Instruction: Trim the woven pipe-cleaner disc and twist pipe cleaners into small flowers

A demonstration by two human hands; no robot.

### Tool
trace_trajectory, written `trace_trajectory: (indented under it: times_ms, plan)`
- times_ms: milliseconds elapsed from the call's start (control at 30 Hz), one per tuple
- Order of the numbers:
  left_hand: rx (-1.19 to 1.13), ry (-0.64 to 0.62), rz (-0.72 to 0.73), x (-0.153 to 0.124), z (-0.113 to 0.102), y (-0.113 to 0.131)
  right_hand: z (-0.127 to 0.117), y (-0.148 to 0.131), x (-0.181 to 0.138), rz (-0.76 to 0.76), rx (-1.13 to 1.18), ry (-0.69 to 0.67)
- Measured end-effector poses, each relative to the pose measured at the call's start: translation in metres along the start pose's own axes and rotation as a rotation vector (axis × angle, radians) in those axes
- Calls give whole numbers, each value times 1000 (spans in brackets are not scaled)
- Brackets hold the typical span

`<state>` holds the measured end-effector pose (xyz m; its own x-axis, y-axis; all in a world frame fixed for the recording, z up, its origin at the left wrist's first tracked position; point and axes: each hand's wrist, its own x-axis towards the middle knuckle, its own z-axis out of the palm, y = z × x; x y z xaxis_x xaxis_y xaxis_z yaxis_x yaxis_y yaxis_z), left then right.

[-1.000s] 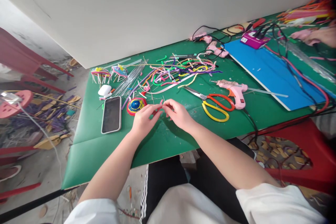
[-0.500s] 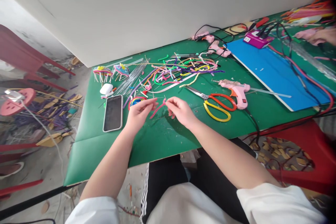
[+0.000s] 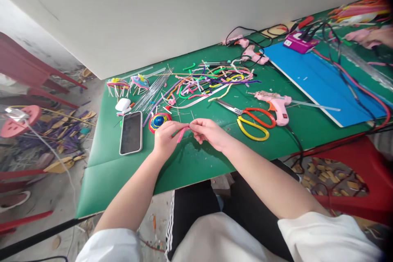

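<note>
Over green table (image 3: 104, 176) | hands (image 3: 166, 139) pinch pink strand (image 3: 181, 134) | plugs (image 3: 305, 35) in purple block (image 3: 297, 45)

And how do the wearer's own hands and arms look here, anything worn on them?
Both the left hand and right hand are gloveless. The wrists and forearms show no watch, band or marking. A loose white left sleeve and right sleeve cover the upper arms. Rings: too small to tell.

A white short-sleeved top (image 3: 217, 239) is worn over black trousers (image 3: 193, 202) with white side stripes (image 3: 170, 223).
</note>
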<state>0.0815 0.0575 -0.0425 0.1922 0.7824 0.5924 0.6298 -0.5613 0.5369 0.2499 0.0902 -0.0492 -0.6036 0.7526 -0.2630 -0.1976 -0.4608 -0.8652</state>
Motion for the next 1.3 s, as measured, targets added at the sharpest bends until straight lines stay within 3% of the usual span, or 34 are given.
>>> trace_trajectory:
  times_ms: [167, 267, 467, 633, 800, 900, 1000, 1133, 1300]
  plan:
    - [-51, 31, -326, 1, 0, 8, 6, 4, 1, -179, -155, 158]
    - [-164, 53, -450, 0, 4, 8, 7, 4, -1, -247, -264, 203]
    - [-452, 83, -593, -1, 12, 8, 9, 6, -5, -503, -627, 313]
    - [-601, 8, -691, 1, 11, 12, 7, 8, -6, -776, -1062, 422]
    - [-684, -36, -800, 2, 11, 12, 4, 9, -8, -888, -1419, 457]
    - [-747, -19, -846, 3, 12, 13, 4, 7, -7, -880, -1416, 443]
    - [-748, -11, -843, 4, 11, 14, 4, 5, -6, -810, -1231, 443]
    - [-598, -15, -760, 3, 11, 11, 5, 4, -6, -743, -1048, 390]
    - [-487, -34, -729, 1, 12, 8, 2, 5, -6, -729, -1066, 327]
